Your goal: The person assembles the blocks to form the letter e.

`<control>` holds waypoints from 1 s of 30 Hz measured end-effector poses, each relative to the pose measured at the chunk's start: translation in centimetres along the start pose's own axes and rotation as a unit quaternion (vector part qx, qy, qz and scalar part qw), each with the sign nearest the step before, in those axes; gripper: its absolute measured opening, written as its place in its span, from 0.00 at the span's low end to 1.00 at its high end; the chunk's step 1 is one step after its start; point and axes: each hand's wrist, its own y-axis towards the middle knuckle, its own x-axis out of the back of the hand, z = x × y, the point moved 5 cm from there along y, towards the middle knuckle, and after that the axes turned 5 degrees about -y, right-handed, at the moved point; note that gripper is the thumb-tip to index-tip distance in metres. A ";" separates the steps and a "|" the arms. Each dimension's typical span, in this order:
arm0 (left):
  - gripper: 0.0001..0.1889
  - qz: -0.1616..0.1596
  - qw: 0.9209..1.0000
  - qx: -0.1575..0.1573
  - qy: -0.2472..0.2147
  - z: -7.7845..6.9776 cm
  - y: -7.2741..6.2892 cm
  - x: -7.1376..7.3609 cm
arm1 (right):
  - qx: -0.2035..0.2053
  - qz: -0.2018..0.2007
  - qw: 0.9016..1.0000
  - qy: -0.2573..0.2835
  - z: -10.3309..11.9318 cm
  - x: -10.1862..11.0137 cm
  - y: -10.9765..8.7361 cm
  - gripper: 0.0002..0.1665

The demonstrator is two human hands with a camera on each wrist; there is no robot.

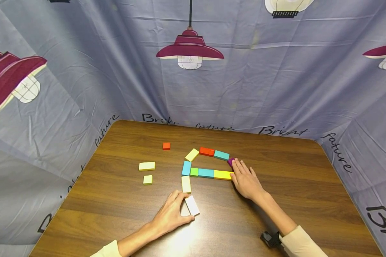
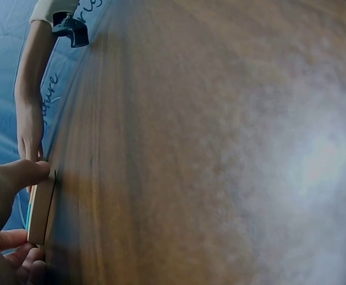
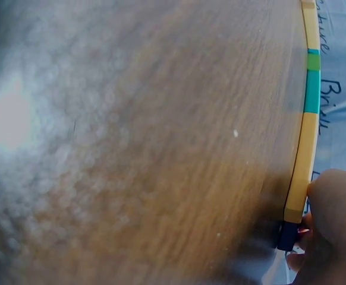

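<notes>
Sleeves (image 1: 302,243) come nearest the camera, at five and seven o'clock in the head view, with a bare hand reaching up the worktop (image 1: 296,171) from each. The left hand (image 1: 168,215) pinches the white block (image 1: 192,206) end to end: thumb at its five o'clock end, fingers at its eleven o'clock end. The block lies flat, between two and three o'clock from the middle of that hand, its long axis running eleven to five

What counts most, as I judge it, is that slant against the cream block (image 1: 186,184), whose long axis runs nearly twelve to six. White lies just beyond cream's lower end, between five and six o'clock from it; whether they touch, I cannot tell with a fingertip so close

Left is plainly the nearer hand. White lies well away from the right hand (image 1: 248,182), at about eight o'clock, and that hand's fingers are straight and unclenched, resting over the purple block (image 1: 230,161), the thumb at the yellow block's (image 1: 222,175) three o'clock end. Loose at eleven o'clock from the left hand are the pale block (image 1: 147,166) and pale cube (image 1: 147,180)
</notes>
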 end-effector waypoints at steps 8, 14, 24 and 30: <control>0.32 -0.014 1.000 0.000 0.000 0.1 -0.1 0.0 | -0.001 0.002 1.000 -0.001 0.0 0.0 0.1 0.35; 0.32 -0.018 1.000 -0.004 -0.001 0.1 0.0 0.0 | -0.001 0.003 1.000 0.000 0.0 0.1 0.0 0.35; 0.32 -0.018 1.000 -0.002 0.002 0.0 0.2 -0.1 | 0.002 0.001 1.000 0.001 0.0 0.1 0.0 0.35; 0.32 -0.022 1.000 -0.008 0.005 0.0 0.2 -0.2 | 0.002 -0.002 1.000 0.004 0.0 0.0 0.0 0.35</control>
